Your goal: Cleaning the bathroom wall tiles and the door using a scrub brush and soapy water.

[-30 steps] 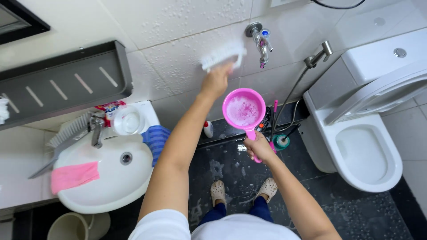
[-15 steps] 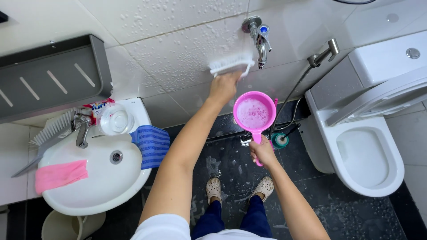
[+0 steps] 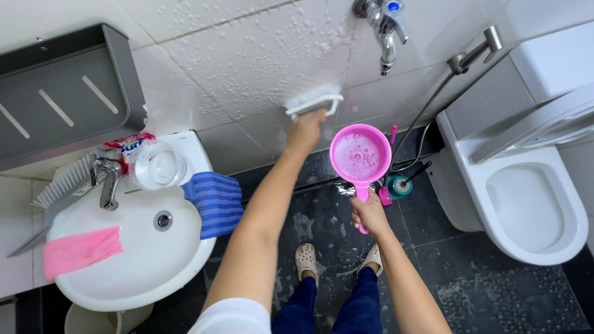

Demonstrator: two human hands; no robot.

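Note:
My left hand [image 3: 305, 130] grips a white scrub brush [image 3: 314, 102] pressed against the white tiled wall [image 3: 247, 55], which is covered in soapy droplets. My right hand [image 3: 369, 213] holds the handle of a pink dipper [image 3: 359, 156] with foamy water in it, level and a little below the brush, in front of the wall. A metal tap [image 3: 382, 25] juts from the wall above and to the right of the brush.
A white toilet [image 3: 526, 198] with its lid up stands at the right, a spray hose [image 3: 458, 68] beside it. At the left is a white sink [image 3: 133, 247] with a pink cloth [image 3: 77, 250], a blue cloth [image 3: 216, 201], a long brush and a clear container. A grey shelf [image 3: 62, 99] hangs above.
The view has shifted toward the wall. My left hand with the brush has moved lower and left on the tiles, away from the tap. The pink dipper stays held beside it.

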